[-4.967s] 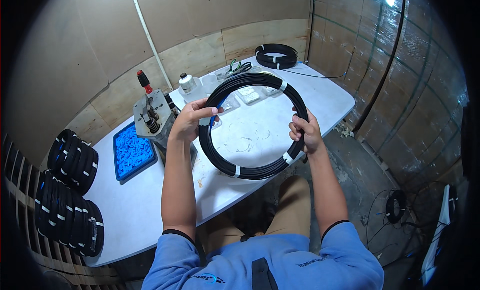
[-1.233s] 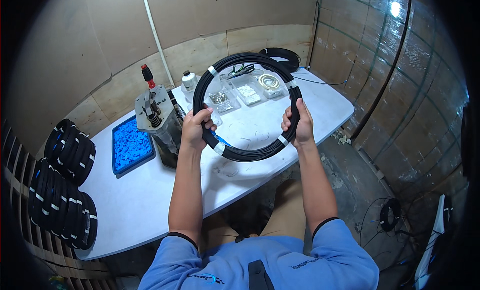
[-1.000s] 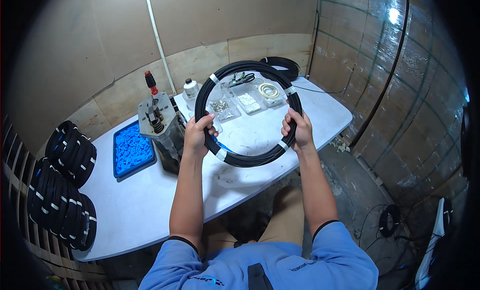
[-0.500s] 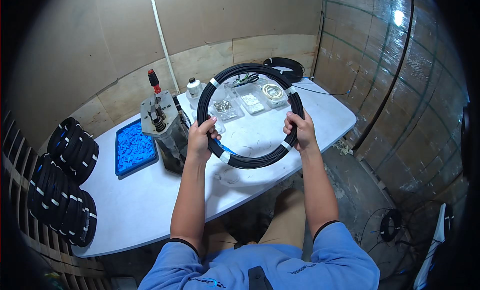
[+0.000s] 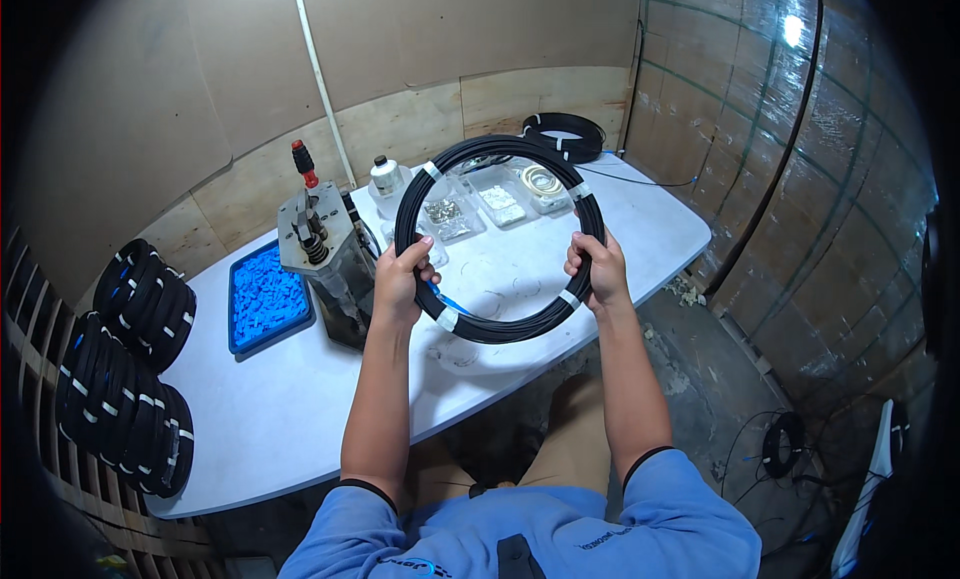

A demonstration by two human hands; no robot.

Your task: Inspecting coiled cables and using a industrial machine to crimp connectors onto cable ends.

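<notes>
Here, nearest to the viewer, two bare hands share one large ring-shaped coil of black cable [image 5: 515,329], bound by four visible white bands [image 5: 447,319]. The left hand [image 5: 400,279] is closed around the ring's left side and the right hand [image 5: 604,269] around its right side, fingers curled snugly on the cable and fingertips showing inside the opening. The coil stands tilted in the air between them, over the front edge of the table. One short bright-blue piece [image 5: 452,305] shows along the ring just beside the left fingers.

Underneath is a white, smooth-topped table [image 5: 270,419] with dark scuffs. On its left end sit two heaps of banded black coils [image 5: 125,409], too tightly packed to count. Beside them are one dark-blue rectangular tray [image 5: 272,341] of many small blue pieces [image 5: 265,294] and one grey metal bench machine [image 5: 345,279] with one red-and-black handle [image 5: 304,164]. Farther back come one white dark-capped bottle [image 5: 386,176], at least three clear plastic containers [image 5: 507,223] and more coiled black cable [image 5: 585,152].

Beyond, one loose coil [image 5: 770,444] lies on the grey floor [image 5: 690,369]; film-wrapped brown cartons [image 5: 740,129] rise at right, and a pale plywood wall [image 5: 545,91] closes the back.
</notes>
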